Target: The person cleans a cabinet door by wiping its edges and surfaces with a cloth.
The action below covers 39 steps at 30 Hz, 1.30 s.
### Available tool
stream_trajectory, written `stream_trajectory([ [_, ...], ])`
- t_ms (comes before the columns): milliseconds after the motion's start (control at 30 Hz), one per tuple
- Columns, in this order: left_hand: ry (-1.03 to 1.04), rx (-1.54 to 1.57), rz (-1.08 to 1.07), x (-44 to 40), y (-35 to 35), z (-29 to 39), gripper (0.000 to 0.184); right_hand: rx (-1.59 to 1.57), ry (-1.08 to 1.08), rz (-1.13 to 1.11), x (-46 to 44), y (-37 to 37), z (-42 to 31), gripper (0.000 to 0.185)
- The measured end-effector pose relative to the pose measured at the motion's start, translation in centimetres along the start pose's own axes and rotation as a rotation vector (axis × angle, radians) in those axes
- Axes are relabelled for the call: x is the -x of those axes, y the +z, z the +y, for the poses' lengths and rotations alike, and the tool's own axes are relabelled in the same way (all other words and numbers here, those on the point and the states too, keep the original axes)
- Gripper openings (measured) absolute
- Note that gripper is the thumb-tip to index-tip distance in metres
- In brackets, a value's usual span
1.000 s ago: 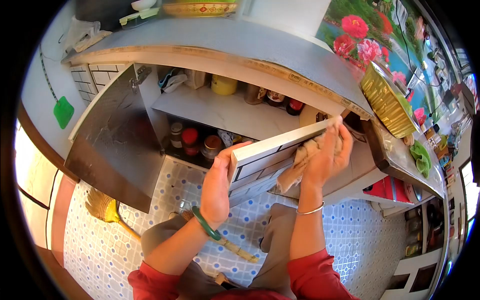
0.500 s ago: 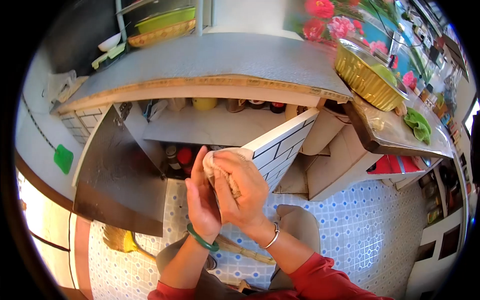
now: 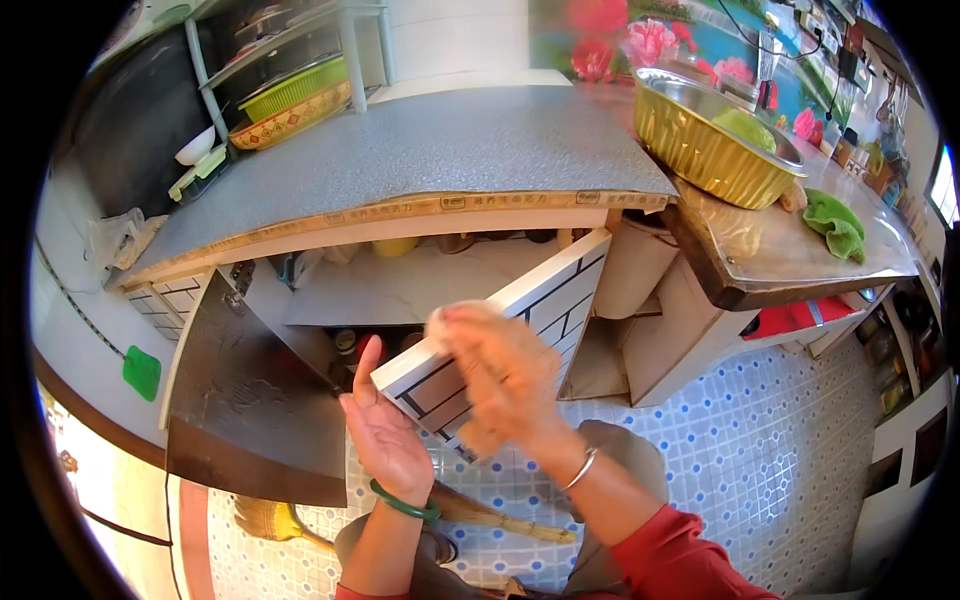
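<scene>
My right hand (image 3: 510, 375), smeared by motion, is closed around a pale cloth (image 3: 436, 326) at the top edge of a cabinet door (image 3: 545, 315). Most of the cloth is hidden by the fingers. The door is white with a black brick-line pattern and stands swung out toward me. My left hand (image 3: 390, 445) is open below the door's near corner, palm up, fingers spread and holding nothing. A green bangle circles the left wrist, a silver one the right.
A dark cabinet door (image 3: 260, 400) hangs open at left. Above runs a grey countertop (image 3: 420, 140). On the right-hand counter are a gold basin (image 3: 705, 150) and a green cloth (image 3: 835, 225). A broom (image 3: 270, 520) lies on the tiled floor (image 3: 700, 450).
My hands have separated. The right one moved with the cloth onto the door's edge, while the left dropped lower and opened. The patterned door now reaches closer to me, and the view has shifted.
</scene>
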<state>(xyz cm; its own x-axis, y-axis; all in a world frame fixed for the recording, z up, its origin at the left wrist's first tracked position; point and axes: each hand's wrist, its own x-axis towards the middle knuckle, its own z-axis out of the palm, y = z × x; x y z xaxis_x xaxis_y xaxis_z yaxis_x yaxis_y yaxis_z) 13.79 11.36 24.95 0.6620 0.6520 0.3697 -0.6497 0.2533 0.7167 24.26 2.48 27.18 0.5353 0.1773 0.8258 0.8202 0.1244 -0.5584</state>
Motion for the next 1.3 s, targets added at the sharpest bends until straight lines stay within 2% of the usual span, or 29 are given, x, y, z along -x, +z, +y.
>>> stream_trajectory([
  [100,0.033,-0.028,0.036,-0.4,-0.2,-0.2,0.067,-0.003,0.058,0.017,-1.6,-2.7,2.7,0.011],
  [167,-0.005,0.023,0.039,-0.4,-0.2,0.1,0.067,-0.036,0.274,0.145,-2.4,-4.5,4.4,0.011],
  [200,-0.017,0.017,0.006,-0.3,-0.3,0.2,0.066,-0.032,0.481,0.177,-3.3,-5.9,4.4,0.012],
  [267,-0.018,0.013,0.01,-0.2,-0.5,-0.2,0.066,-0.035,0.696,0.215,-4.3,-7.0,5.5,0.012],
  [333,-0.014,-0.01,0.002,0.0,-0.3,-0.2,0.066,0.068,0.281,0.307,-4.3,-6.4,7.0,0.012],
  [400,-0.025,-0.032,-0.009,0.2,-0.2,-0.2,0.066,-0.017,0.361,0.274,-3.1,-5.0,5.2,0.012],
  [467,-0.04,-0.043,-0.028,0.2,-0.4,-0.1,0.067,0.01,0.2,0.204,-1.5,-2.3,2.9,0.012],
  [500,-0.054,-0.058,-0.029,0.2,-0.4,0.0,0.067,0.117,-0.029,0.169,-0.3,-0.6,2.0,0.012],
  [633,-0.096,0.008,0.03,0.4,0.2,0.7,0.071,-0.068,-0.107,0.063,3.2,4.0,-2.9,0.016],
  [733,-0.088,0.06,-0.027,0.3,-0.3,1.0,0.071,-0.013,-0.2,0.098,3.2,4.2,-5.3,0.018],
  [767,-0.107,0.051,-0.039,0.2,-0.6,1.1,0.071,-0.003,-0.186,0.115,3.5,4.2,-5.0,0.018],
  [867,-0.13,-0.009,-0.108,0.0,-1.5,1.5,0.074,-0.286,-0.134,0.038,5.3,4.2,-3.5,0.017],
  [1000,-0.162,-0.005,-0.013,0.1,-0.5,1.6,0.077,-0.303,-0.037,0.018,6.4,3.5,-2.4,0.018],
  [1167,-0.155,0.019,-0.039,0.0,-1.7,1.1,0.076,-0.263,-0.02,0.071,5.4,3.3,-2.6,0.014],
  [1300,-0.153,0.008,-0.008,-0.3,-0.8,1.4,0.075,-0.37,0.038,-0.003,7.1,3.7,0.0,0.009],
])
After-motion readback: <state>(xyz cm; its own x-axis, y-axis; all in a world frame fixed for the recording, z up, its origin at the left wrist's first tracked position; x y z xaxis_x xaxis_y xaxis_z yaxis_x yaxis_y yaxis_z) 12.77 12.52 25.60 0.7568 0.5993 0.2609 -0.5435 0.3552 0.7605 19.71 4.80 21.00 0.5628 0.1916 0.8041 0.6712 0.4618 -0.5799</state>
